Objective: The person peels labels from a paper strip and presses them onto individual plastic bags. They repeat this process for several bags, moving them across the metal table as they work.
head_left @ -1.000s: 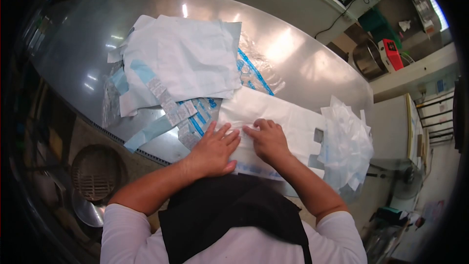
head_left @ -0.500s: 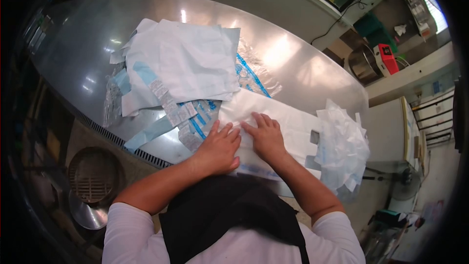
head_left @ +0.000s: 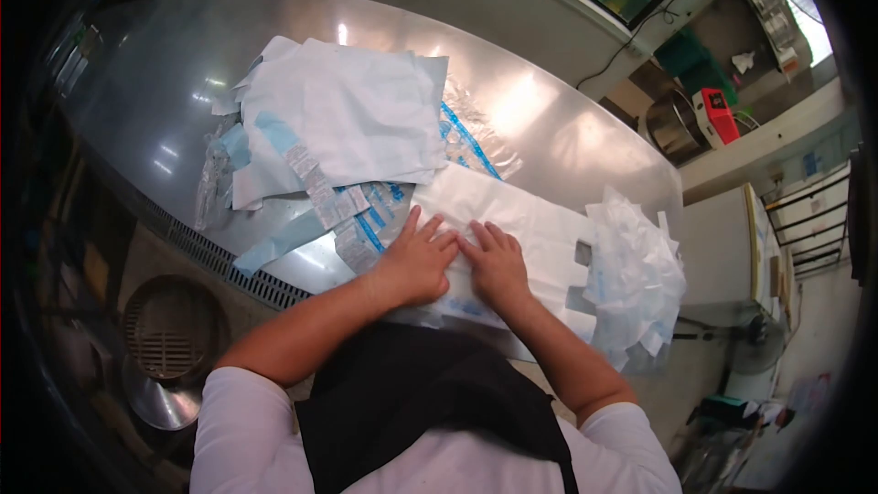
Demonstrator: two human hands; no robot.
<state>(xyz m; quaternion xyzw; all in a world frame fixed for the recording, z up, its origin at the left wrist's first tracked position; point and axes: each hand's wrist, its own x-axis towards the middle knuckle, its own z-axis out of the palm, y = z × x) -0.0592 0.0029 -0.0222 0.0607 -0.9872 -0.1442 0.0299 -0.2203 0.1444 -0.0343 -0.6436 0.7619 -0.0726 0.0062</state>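
A white plastic carrier bag (head_left: 544, 210) lies flattened on the metal table, with cut-outs at its right end. My left hand (head_left: 422, 261) rests on the bag's left part, palm down and fingers spread. Beside it, my right hand (head_left: 497, 261) presses flat on the same bag, its fingers stretched out. The fingertips of the two hands nearly meet. A stack of flat white bags (head_left: 357, 119) lies beyond my left hand. To the right of the bag sits a loose heap of crumpled white bags (head_left: 636, 270).
Clear wrapping with blue print (head_left: 474, 142) lies partly under the stack. Pale blue and silvery strips (head_left: 283, 242) reach toward the near edge of the metal table (head_left: 146, 73). A round metal pot with a grate (head_left: 172, 334) stands below left. A fan (head_left: 754, 334) is at the right.
My left hand has slid a little forward on the bag, its fingers spread wider. My right hand stays on the bag with a small shift. The view has moved slightly.
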